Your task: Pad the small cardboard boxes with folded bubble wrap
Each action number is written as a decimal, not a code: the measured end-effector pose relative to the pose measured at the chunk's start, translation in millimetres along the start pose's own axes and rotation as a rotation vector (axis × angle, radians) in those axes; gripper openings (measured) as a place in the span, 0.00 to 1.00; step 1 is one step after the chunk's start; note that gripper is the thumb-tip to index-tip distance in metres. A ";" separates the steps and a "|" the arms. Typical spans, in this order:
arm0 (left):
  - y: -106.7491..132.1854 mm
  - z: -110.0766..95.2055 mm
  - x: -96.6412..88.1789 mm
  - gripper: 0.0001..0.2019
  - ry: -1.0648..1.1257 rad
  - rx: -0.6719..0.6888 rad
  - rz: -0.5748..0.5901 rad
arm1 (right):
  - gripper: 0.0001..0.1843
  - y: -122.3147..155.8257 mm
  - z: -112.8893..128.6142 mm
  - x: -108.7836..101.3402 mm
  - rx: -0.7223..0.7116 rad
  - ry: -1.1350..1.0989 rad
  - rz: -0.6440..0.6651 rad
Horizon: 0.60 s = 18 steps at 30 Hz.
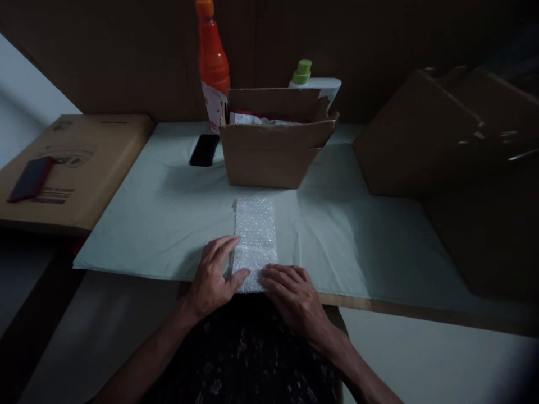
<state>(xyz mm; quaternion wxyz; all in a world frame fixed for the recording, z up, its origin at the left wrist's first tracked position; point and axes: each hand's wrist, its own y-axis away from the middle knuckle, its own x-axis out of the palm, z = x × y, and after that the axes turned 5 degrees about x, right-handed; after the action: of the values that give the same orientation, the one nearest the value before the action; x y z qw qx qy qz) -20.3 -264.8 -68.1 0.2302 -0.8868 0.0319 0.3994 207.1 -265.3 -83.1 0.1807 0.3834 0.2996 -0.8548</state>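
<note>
A strip of clear bubble wrap (255,230) lies flat on the pale cloth, its near end at the table's front edge. Whether anything is inside it, I cannot make out. My left hand (214,278) rests along the left side, fingers stretched forward at the edge and thumb lying on top, apart from the fingers. At the near right corner, my right hand (295,292) is laid palm down, its outstretched fingers touching the wrap. Neither hand is closed round it.
Beyond the wrap stands an open cardboard box (265,154) with packets inside. An orange bottle (213,62), a green-capped white bottle (303,76) and a black phone (204,150) surround it. Large cartons flank the pale cloth (168,207); the left carton (96,163) bears a dark flat object (31,178).
</note>
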 end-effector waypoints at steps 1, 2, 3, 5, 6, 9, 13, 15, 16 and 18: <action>4.3 -2.6 -5.3 0.27 0.039 0.028 0.042 | 0.10 -2.8 -1.3 -0.7 0.016 -0.032 0.001; 8.0 -5.1 -8.7 0.27 0.063 0.048 0.085 | 0.10 -5.7 -2.5 -1.1 0.042 -0.062 -0.001; 10.7 -7.0 -10.1 0.25 0.072 0.055 0.108 | 0.10 -8.7 -3.7 -1.0 0.074 -0.091 -0.006; 12.0 -8.6 -7.0 0.19 0.052 0.014 0.086 | 0.10 -14.2 -5.7 0.5 0.151 -0.132 -0.037; 10.7 -8.0 -3.4 0.17 0.033 -0.020 0.055 | 0.11 -16.3 -6.3 1.5 0.179 -0.128 -0.072; 1.8 -1.6 8.6 0.16 -0.037 -0.099 -0.006 | 0.16 -17.7 -6.7 2.7 0.173 0.002 -0.231; -7.8 8.3 16.6 0.17 -0.149 -0.122 -0.002 | 0.18 -13.2 -7.4 3.1 0.071 0.163 -0.171; -8.0 9.7 16.7 0.16 -0.172 -0.120 -0.026 | 0.16 -14.1 -9.3 5.1 0.036 0.192 -0.059; -7.0 9.2 15.7 0.16 -0.172 -0.108 -0.043 | 0.15 -15.8 -10.4 6.1 0.028 0.197 -0.027; -3.1 6.6 11.6 0.19 -0.139 -0.045 -0.051 | 0.13 -20.6 -11.7 6.8 0.026 0.178 -0.017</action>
<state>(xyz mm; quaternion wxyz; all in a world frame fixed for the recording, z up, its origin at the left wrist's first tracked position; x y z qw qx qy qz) -16.2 -257.7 -79.1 0.2218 -0.8624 -0.0160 0.4547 198.1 -242.6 -86.9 0.1412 0.4575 0.3063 -0.8228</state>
